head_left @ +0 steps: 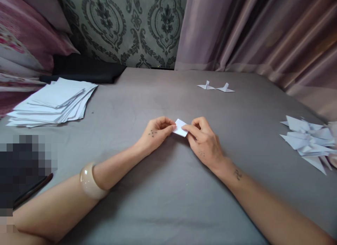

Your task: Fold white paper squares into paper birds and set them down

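A small folded piece of white paper (180, 128) is held between my two hands, just above the grey cloth surface (147, 202). My left hand (159, 132) pinches its left edge between thumb and fingers. On the right side, my right hand (204, 137) grips the paper with the thumb and curled fingers, its forefinger lying along the edge. Part of the paper is hidden under the fingertips. Beyond the hands, two small folded paper birds (206, 85) stand side by side.
A stack of white paper sheets (52, 101) lies at the left, with a black cloth (86, 69) behind it. Several folded paper pieces (308, 136) are heaped at the right. A dark, partly blurred object (23, 174) sits at the near left. Curtains (237, 30) hang behind.
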The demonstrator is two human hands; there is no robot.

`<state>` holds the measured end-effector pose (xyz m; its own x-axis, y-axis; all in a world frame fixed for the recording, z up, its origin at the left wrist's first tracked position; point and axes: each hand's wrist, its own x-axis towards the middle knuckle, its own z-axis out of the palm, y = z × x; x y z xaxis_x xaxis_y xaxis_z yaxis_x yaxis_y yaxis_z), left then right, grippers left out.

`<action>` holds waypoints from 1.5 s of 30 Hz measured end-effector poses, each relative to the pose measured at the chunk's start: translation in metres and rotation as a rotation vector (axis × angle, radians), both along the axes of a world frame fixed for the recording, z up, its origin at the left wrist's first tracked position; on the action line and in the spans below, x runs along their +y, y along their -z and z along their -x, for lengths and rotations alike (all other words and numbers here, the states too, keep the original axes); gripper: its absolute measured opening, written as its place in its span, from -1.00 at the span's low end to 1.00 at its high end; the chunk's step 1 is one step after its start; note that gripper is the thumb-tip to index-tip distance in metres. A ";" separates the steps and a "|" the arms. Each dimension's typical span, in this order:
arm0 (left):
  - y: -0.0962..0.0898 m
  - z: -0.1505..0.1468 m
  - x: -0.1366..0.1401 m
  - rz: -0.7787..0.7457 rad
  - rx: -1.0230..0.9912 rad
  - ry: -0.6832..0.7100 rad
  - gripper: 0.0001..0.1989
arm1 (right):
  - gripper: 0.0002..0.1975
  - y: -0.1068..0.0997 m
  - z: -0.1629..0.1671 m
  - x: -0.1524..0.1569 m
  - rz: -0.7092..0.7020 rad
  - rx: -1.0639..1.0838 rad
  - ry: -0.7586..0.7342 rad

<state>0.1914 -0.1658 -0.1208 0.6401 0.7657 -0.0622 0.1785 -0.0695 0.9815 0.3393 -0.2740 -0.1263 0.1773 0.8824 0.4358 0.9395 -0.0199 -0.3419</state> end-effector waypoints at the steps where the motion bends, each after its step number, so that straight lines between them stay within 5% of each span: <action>1: 0.000 0.001 -0.001 -0.131 0.060 0.029 -0.84 | -0.73 0.000 0.001 -0.001 0.032 -0.027 -0.004; 4: -0.003 0.006 -0.006 -0.520 0.218 0.100 -0.84 | -0.74 -0.001 0.002 -0.004 0.152 -0.033 -0.022; 7: -0.003 0.010 -0.010 -0.655 0.328 0.123 -0.86 | -0.77 -0.001 0.000 -0.004 0.224 0.088 -0.024; 17: 0.000 0.009 -0.006 -0.526 0.355 0.064 -0.82 | -0.80 0.000 -0.013 0.006 0.242 0.455 0.038; 35: 0.004 0.004 -0.002 -0.487 0.384 0.037 -0.80 | -0.81 0.003 -0.006 0.015 0.217 0.338 0.183; 45: 0.012 0.007 -0.002 -0.622 0.400 0.076 -0.79 | -0.80 0.004 -0.010 0.014 0.240 0.333 0.162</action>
